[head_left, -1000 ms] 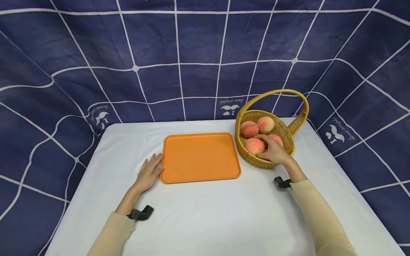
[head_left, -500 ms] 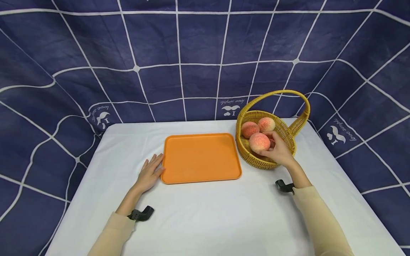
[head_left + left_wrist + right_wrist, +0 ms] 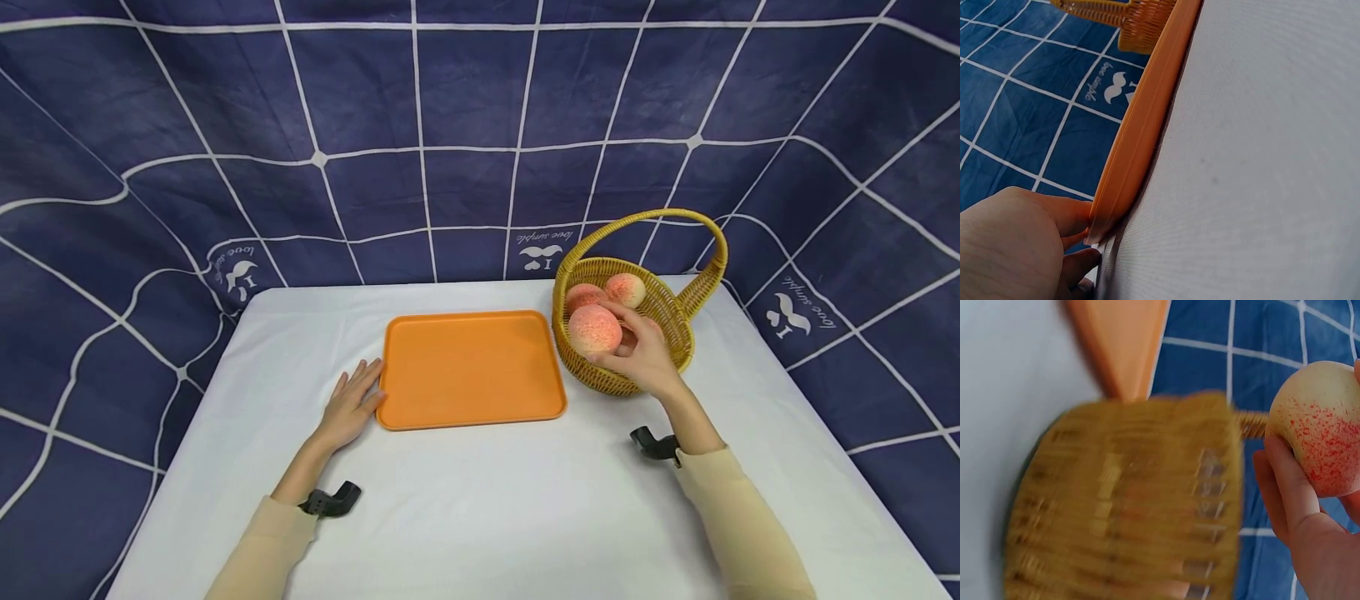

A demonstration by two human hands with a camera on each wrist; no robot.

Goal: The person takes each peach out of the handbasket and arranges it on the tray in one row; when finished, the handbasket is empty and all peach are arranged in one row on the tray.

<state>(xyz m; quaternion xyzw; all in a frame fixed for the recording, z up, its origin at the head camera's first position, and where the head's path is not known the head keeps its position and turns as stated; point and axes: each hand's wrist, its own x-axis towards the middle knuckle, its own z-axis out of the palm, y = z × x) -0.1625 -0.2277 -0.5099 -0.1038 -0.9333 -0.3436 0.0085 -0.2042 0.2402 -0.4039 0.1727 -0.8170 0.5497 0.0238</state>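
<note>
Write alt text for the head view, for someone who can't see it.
A person's right grip holds a peach above a wicker basket containing more peaches. The left grip touches the left edge of an orange tray on a white table, blue gridded cloth behind.

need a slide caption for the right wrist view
Right hand holding a round, red-speckled cream peach, with a yellow woven basket and flat orange tray nearby.

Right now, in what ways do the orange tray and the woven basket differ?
The tray is shallow, smooth and orange; the basket is deeper, woven and yellow-brown. The basket has a tall arched handle, while the tray has none. The left hand touches the tray; the right hand holds a peach above the basket. Both stand on the white cloth.
</note>
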